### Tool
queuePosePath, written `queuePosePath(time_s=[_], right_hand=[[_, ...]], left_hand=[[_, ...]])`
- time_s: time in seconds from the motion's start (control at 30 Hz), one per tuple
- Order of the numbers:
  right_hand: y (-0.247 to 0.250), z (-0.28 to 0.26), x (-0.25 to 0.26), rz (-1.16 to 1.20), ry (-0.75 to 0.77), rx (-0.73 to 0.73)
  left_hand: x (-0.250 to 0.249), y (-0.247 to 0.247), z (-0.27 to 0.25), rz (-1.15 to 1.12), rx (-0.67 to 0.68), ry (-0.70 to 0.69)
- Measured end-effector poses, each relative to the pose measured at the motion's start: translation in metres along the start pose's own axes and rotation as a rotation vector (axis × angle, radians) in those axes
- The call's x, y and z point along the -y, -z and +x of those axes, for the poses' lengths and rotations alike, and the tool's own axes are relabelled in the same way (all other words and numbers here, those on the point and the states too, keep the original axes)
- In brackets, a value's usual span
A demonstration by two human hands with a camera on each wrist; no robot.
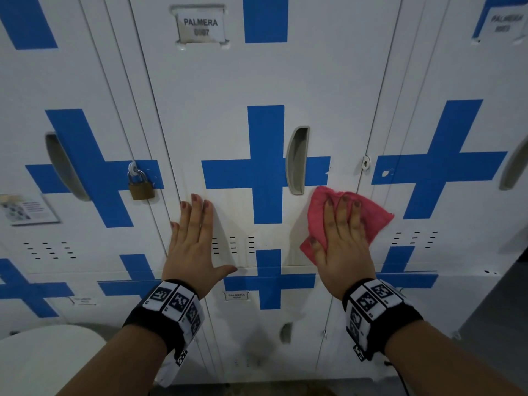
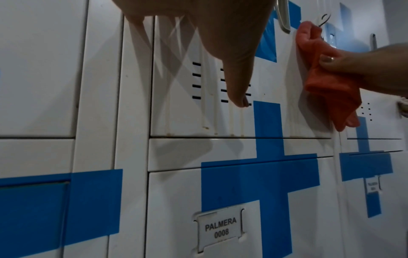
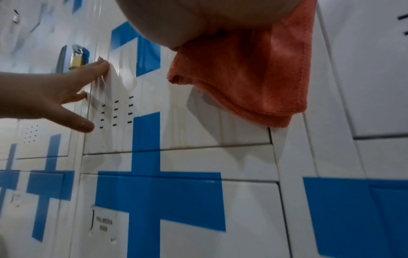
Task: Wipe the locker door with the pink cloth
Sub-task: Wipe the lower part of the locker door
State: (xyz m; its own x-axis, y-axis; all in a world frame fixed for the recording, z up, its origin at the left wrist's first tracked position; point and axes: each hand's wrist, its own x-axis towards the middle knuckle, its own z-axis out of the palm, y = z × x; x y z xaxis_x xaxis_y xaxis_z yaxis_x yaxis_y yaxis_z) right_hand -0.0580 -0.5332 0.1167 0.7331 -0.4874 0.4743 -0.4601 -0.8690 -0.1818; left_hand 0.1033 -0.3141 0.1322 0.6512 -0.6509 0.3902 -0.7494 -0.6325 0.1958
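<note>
The white locker door (image 1: 228,90) with a blue cross fills the middle of the head view; faint brownish drip streaks run down its lower part (image 2: 207,113). My left hand (image 1: 197,224) lies flat on the door's lower left, fingers straight and thumb spread toward the vent slots (image 1: 233,244). My right hand (image 1: 343,224) presses the pink cloth (image 1: 374,218) flat against the door's lower right, just under the handle (image 1: 297,161). The cloth (image 3: 253,78) hangs crumpled below the palm in the right wrist view and shows at the right (image 2: 326,83) in the left wrist view.
A brass padlock (image 1: 140,187) hangs on the locker to the left. An empty hasp (image 1: 365,162) sits at the door's right edge. Below is a locker labelled PALMERA 0008 (image 2: 220,228). A white rounded object (image 1: 43,361) is at the bottom left.
</note>
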Motion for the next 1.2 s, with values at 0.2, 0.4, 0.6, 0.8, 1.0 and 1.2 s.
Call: queuePosePath(time_s=[0.2,0.4,0.6,0.8,1.0,1.2], right_hand=[[0.009,0.01,0.017,-0.019,0.076,0.022],[-0.006,0.002,0.013,-0.099,0.234,0.06],[-0.018,-0.012,-0.005,-0.141,0.274,0.086],[-0.023,-0.023,-0.012,-0.09,0.173,0.127],[-0.011,-0.009,-0.004,0.026,-0.01,0.047],[-0.004,0.007,0.016,-0.022,0.064,-0.017]], left_hand=[[-0.005,0.002,0.0,-0.027,-0.018,0.011],[-0.004,-0.001,0.001,-0.017,-0.026,0.015],[-0.003,0.001,-0.001,-0.016,-0.022,0.009],[-0.001,0.002,0.0,-0.003,-0.004,-0.003],[-0.001,0.004,0.0,-0.004,0.013,-0.004],[-0.002,0.004,-0.001,-0.012,0.014,0.006]])
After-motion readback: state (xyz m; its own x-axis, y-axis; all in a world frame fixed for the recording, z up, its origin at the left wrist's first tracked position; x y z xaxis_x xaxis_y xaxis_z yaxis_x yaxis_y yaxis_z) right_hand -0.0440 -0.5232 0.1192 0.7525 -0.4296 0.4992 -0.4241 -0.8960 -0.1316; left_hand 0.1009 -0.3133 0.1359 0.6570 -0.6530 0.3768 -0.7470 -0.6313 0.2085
